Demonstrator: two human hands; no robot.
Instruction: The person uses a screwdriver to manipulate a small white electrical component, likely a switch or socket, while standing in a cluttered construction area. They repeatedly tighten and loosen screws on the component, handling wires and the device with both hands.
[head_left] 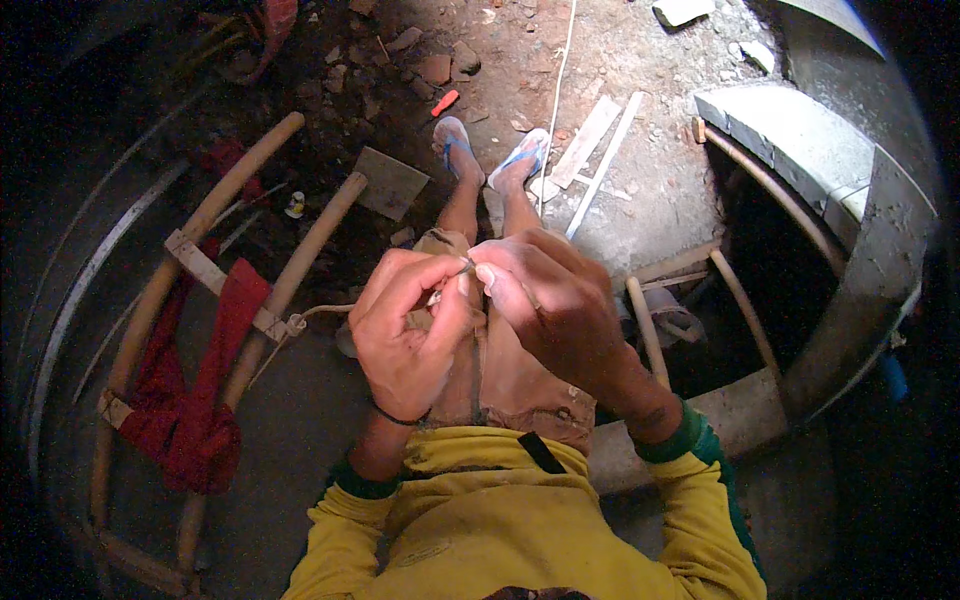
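Floor of dirt, strewn with brick rubble, lies past a wooden ladder draped with red cloth. Above the lap, left hand and right hand meet, fingertips pinching a dark piece too small to identify.

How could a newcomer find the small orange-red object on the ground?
Look at the upper middle of the picture, where the person's legs end in blue-strapped sandals. Just beyond the toes of the left foot, a small, narrow object lies on the ground. Its bright orange-red colour sets it apart from the dull brown rubble nearby.
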